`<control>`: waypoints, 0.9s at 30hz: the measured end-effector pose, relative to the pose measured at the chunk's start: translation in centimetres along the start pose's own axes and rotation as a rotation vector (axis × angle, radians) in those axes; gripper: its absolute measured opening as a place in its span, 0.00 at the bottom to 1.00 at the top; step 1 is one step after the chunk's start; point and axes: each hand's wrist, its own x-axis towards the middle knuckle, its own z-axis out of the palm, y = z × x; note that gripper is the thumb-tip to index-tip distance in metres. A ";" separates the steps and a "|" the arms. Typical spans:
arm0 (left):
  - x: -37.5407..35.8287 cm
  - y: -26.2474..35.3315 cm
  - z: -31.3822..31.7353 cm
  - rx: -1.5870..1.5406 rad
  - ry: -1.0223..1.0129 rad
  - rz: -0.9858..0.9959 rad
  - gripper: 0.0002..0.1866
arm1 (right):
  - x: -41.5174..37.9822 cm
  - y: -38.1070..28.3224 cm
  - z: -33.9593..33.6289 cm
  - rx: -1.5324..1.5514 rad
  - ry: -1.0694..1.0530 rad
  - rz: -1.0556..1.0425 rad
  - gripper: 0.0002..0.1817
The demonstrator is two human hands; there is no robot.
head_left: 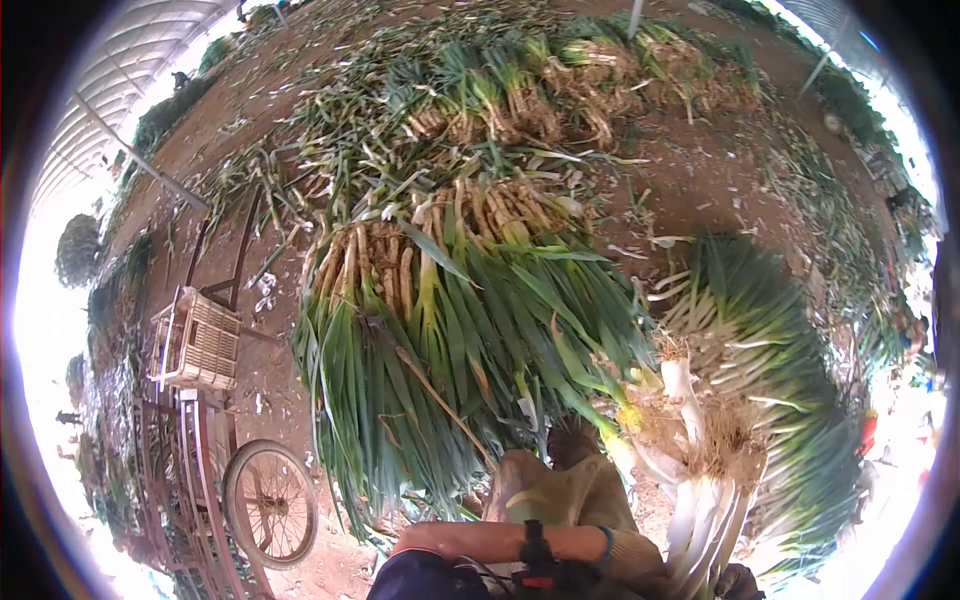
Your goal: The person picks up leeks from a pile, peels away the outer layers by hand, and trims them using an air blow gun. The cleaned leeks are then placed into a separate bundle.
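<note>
My left hand (635, 556), in a light knitted glove, reaches across my lap to the lower right. It is closed against a bunch of green onions (700, 515) with white stalks and stringy roots pointing up; the fingers are partly hidden. Beside those stalks at the bottom edge lies a dark shape, perhaps my right hand (738, 582), too hidden to make out its fingers. In front of my knees lies a large heap of untrimmed green onions (450, 330), brown stalk ends away from me. To my right, cleaned green onions (750, 350) lie in a long row, white ends inward.
A cart with a spoked wheel (270, 504) stands at the left, a plastic crate (196, 342) above it. More bundles of green onions (510, 90) lie farther back. Leaf scraps cover the soil (690, 185). Metal poles (140, 160) stand under an arched roof.
</note>
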 end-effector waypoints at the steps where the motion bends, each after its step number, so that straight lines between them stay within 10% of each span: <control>1: -2.2 1.3 -0.5 -0.028 0.018 0.017 0.26 | -1.7 1.3 -0.2 0.017 0.001 0.000 0.45; 4: -11.4 0.3 -1.0 -0.445 0.072 -0.007 0.30 | -8.0 6.4 -1.9 0.052 -0.045 0.029 0.45; 8: -25.0 -2.7 0.5 -0.514 1.100 -0.221 0.36 | -15.7 12.5 -3.8 -0.010 -0.256 0.051 0.44; 11: -27.1 -5.4 0.8 -0.565 1.586 -0.032 0.40 | -14.5 12.1 -2.9 -0.146 -0.563 0.023 0.44; 15: -19.9 -6.3 -1.4 -1.021 1.307 0.236 0.47 | -10.9 8.3 -1.0 -0.252 -0.905 0.068 0.47; 20: -11.1 -7.5 5.6 -0.777 0.768 -0.065 0.42 | -10.0 11.7 -3.4 -0.280 -0.855 0.111 0.42; 27: -10.6 -7.2 10.5 -0.846 0.620 -0.072 0.32 | -14.1 21.8 -8.1 0.440 -0.551 0.261 0.46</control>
